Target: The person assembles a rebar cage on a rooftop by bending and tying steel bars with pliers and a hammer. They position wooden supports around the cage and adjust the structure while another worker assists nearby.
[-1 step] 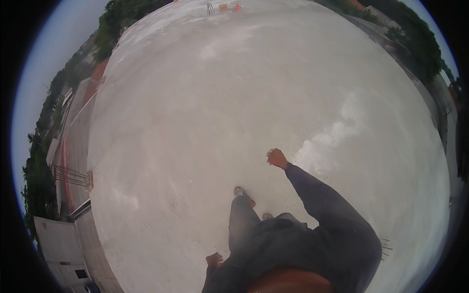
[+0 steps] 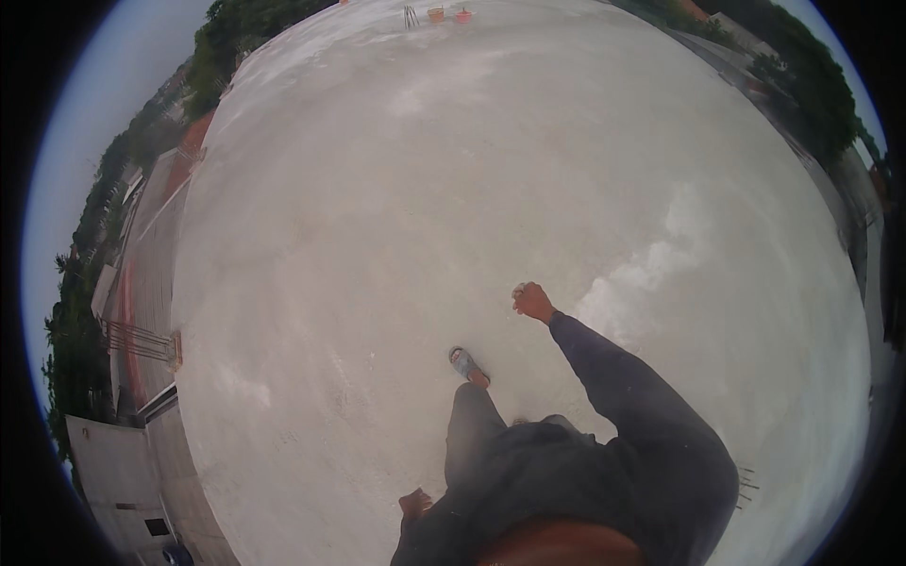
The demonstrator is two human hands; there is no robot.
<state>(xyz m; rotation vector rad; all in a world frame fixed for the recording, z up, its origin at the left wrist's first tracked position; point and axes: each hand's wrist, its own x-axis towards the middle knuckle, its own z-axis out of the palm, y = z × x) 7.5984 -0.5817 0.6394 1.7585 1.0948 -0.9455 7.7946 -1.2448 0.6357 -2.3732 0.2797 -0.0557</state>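
Over the broad pale-grey concrete slab (image 2: 377, 208) lying beneath both, the bare right hand (image 2: 534, 301), fingers (image 2: 521, 304) curled in, extends farther forward than the bare left hand (image 2: 414, 504), though whether either holds anything I cannot tell.

Broad grey concrete slab (image 2: 377, 236), flat, streaked whitish in places, underfoot.

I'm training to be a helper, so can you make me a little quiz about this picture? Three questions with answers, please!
1. True or false: the right grip is farther up the picture than the left grip.
2. What can you see near the far end of the floor?
a) a bicycle
b) two tubs
c) a sofa
3. Fill the gap: the floor is mostly ____ in colour.

Key: 1. true; 2. b; 3. grey
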